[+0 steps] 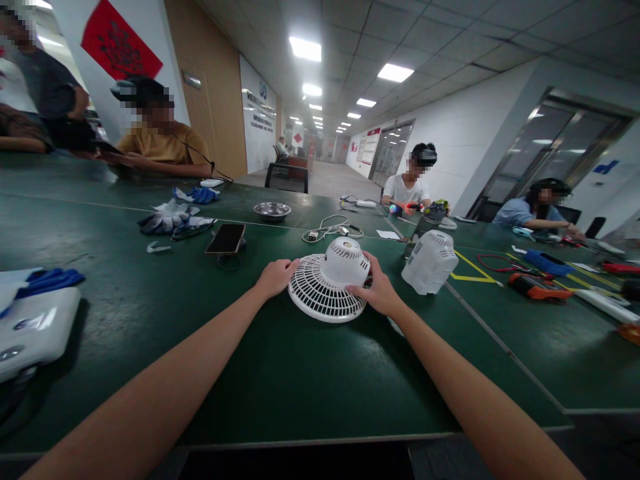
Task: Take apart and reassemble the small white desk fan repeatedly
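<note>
In front of me on the green table is a white fan head (327, 283), its round slatted grille low and its domed motor housing on top. My left hand (277, 277) grips the left edge of the grille, fingertips curled on the rim. With thumb and fingers, my right hand (379, 285) clasps the right side of the motor housing; part of its grip is hidden behind the housing. A white plastic shell (430, 263), perhaps the fan's base, stands to the right of that hand.
A phone (226, 239), work gloves (175, 219) and a metal bowl (272, 211) lie to the left and beyond. Behind the fan is a coiled white cable (333, 228). An orange multimeter (539, 287) lies far right, a white device (40, 333) near left. Several people sit around the table.
</note>
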`<act>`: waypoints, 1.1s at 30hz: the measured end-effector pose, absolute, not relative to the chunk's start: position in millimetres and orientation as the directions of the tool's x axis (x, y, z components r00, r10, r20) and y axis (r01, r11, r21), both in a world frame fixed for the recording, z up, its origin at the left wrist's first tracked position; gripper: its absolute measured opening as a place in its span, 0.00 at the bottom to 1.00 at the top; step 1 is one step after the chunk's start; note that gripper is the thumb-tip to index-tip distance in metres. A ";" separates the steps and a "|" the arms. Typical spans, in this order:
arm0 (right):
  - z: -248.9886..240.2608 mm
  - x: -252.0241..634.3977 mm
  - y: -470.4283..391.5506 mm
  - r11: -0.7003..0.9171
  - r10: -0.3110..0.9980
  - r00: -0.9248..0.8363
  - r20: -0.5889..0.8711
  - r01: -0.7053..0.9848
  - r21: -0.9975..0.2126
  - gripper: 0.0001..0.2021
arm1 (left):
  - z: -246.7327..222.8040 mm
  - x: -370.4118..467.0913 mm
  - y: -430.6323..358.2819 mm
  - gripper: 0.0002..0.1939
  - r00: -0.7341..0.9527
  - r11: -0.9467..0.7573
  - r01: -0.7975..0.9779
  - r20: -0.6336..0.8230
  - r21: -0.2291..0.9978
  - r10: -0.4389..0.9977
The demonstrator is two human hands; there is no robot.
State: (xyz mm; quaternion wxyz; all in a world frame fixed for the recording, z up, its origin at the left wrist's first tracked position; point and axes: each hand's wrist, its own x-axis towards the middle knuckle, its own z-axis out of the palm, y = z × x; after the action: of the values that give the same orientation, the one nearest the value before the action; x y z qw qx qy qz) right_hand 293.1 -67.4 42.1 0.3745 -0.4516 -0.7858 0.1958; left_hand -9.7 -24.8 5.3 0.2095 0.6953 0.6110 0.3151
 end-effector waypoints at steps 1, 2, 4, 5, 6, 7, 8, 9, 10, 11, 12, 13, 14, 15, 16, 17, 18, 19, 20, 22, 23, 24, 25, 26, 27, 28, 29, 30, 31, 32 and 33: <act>42.3 293.1 -67.5 0.514 0.857 -0.312 0.409 0.565 -0.645 0.45 | 5.5 -9.5 -25.3 0.29 0.056 -0.165 0.716 0.179 0.678 0.982; 42.3 293.1 -67.6 0.513 0.858 -0.312 0.408 0.567 -0.645 0.45 | 5.8 -9.3 -25.8 0.29 0.060 -0.165 0.714 0.175 0.681 0.983; 42.2 293.0 -67.7 0.511 0.859 -0.311 0.406 0.568 -0.645 0.45 | 6.5 -9.0 -26.7 0.29 0.063 -0.166 0.712 0.174 0.683 0.983; 42.2 292.8 -67.7 0.512 0.858 -0.311 0.408 0.566 -0.646 0.45 | 6.9 -8.8 -27.0 0.29 0.062 -0.166 0.714 0.175 0.680 0.983; 42.3 292.7 -67.9 0.515 0.857 -0.311 0.411 0.562 -0.647 0.45 | 7.3 -8.6 -27.4 0.28 0.059 -0.165 0.716 0.176 0.678 0.983; 42.4 292.5 -68.0 0.518 0.855 -0.312 0.415 0.559 -0.648 0.45 | 7.7 -8.5 -27.7 0.28 0.055 -0.163 0.716 0.178 0.678 0.983; 42.6 292.3 -68.2 0.522 0.852 -0.313 0.419 0.555 -0.648 0.44 | 8.1 -8.3 -28.0 0.28 0.054 -0.162 0.714 0.177 0.681 0.983; 42.8 292.1 -68.3 0.525 0.850 -0.315 0.422 0.553 -0.647 0.44 | 8.5 -8.2 -28.3 0.28 0.054 -0.161 0.710 0.174 0.686 0.983; 43.1 292.0 -68.5 0.527 0.850 -0.315 0.423 0.554 -0.645 0.44 | 8.7 -8.0 -28.5 0.28 0.057 -0.160 0.704 0.170 0.691 0.984; 43.3 292.0 -68.6 0.526 0.850 -0.315 0.423 0.556 -0.643 0.44 | 8.8 -7.9 -28.6 0.28 0.059 -0.160 0.700 0.167 0.696 0.984; 43.5 292.0 -68.6 0.525 0.850 -0.314 0.422 0.559 -0.642 0.44 | 8.7 -7.9 -28.6 0.28 0.059 -0.159 0.699 0.165 0.697 0.985; 43.5 292.0 -68.5 0.524 0.851 -0.314 0.421 0.561 -0.641 0.44 | 8.6 -7.9 -28.4 0.28 0.059 -0.159 0.703 0.165 0.694 0.984; 43.5 292.0 -68.4 0.523 0.852 -0.313 0.420 0.561 -0.642 0.44 | 8.3 -8.0 -28.0 0.28 0.059 -0.160 0.709 0.168 0.687 0.984; 43.3 292.1 -68.2 0.522 0.852 -0.313 0.419 0.559 -0.644 0.44 | 7.9 -8.2 -27.4 0.28 0.060 -0.163 0.715 0.173 0.680 0.983; 43.1 292.1 -67.9 0.522 0.852 -0.314 0.418 0.556 -0.647 0.44 | 7.4 -8.4 -26.6 0.28 0.060 -0.166 0.720 0.177 0.674 0.982; 42.8 292.1 -67.6 0.522 0.853 -0.314 0.418 0.554 -0.649 0.44 | 7.0 -8.7 -25.8 0.28 0.059 -0.168 0.724 0.182 0.669 0.982; 42.5 292.1 -67.4 0.522 0.853 -0.314 0.418 0.552 -0.651 0.44 | 6.5 -8.9 -25.0 0.28 0.059 -0.170 0.727 0.185 0.665 0.981; 42.1 292.1 -67.1 0.523 0.852 -0.314 0.419 0.550 -0.651 0.44 | 6.1 -9.2 -24.2 0.28 0.060 -0.170 0.729 0.186 0.663 0.981; 41.8 292.1 -67.0 0.523 0.852 -0.313 0.420 0.550 -0.651 0.44 | 5.7 -9.4 -23.6 0.28 0.057 -0.169 0.730 0.188 0.662 0.981; 41.5 292.1 -67.0 0.523 0.852 -0.309 0.422 0.550 -0.651 0.44 | 5.3 -9.6 -23.0 0.28 0.053 -0.166 0.729 0.187 0.664 0.981; 41.6 292.1 -67.2 0.521 0.853 -0.307 0.422 0.551 -0.652 0.44 | 5.2 -9.7 -23.1 0.28 0.053 -0.165 0.728 0.185 0.666 0.981; 41.8 292.2 -67.4 0.519 0.854 -0.306 0.421 0.552 -0.653 0.44 | 5.2 -9.7 -23.3 0.28 0.051 -0.162 0.726 0.182 0.669 0.982; 42.0 292.2 -67.6 0.517 0.856 -0.304 0.419 0.552 -0.654 0.44 | 5.2 -9.7 -23.7 0.28 0.052 -0.161 0.722 0.179 0.673 0.983; 42.3 292.3 -67.8 0.516 0.856 -0.306 0.417 0.551 -0.656 0.44 | 5.2 -9.7 -24.1 0.28 0.056 -0.161 0.716 0.174 0.679 0.983; 42.5 292.4 -68.0 0.516 0.856 -0.308 0.415 0.549 -0.657 0.44 | 5.2 -9.6 -24.4 0.28 0.062 -0.163 0.710 0.171 0.685 0.983; 42.7 292.4 -68.1 0.517 0.856 -0.310 0.415 0.547 -0.658 0.44 | 5.2 -9.6 -24.7 0.28 0.064 -0.165 0.705 0.169 0.690 0.983; 42.8 292.4 -68.0 0.519 0.854 -0.310 0.417 0.545 -0.658 0.44 | 5.1 -9.6 -24.9 0.28 0.066 -0.166 0.701 0.169 0.693 0.983; 42.8 292.4 -67.9 0.521 0.853 -0.311 0.419 0.544 -0.658 0.44 | 5.0 -9.6 -24.9 0.28 0.067 -0.167 0.701 0.169 0.694 0.983; 42.8 292.4 -67.8 0.523 0.852 -0.310 0.422 0.543 -0.657 0.44 | 4.8 -9.6 -24.7 0.28 0.066 -0.166 0.702 0.169 0.693 0.983; 42.7 292.5 -67.6 0.523 0.852 -0.309 0.422 0.544 -0.656 0.44 | 4.7 -9.6 -24.5 0.27 0.062 -0.164 0.703 0.170 0.692 0.983; 42.7 292.5 -67.5 0.521 0.853 -0.309 0.421 0.546 -0.656 0.44 | 4.5 -9.6 -24.3 0.27 0.058 -0.161 0.703 0.170 0.693 0.984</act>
State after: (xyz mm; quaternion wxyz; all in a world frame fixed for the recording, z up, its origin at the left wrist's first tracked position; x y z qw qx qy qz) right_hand 292.5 -67.5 42.7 0.3829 -0.4462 -0.7836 0.2007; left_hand -9.6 -24.3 4.5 0.2211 0.6927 0.6088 0.3172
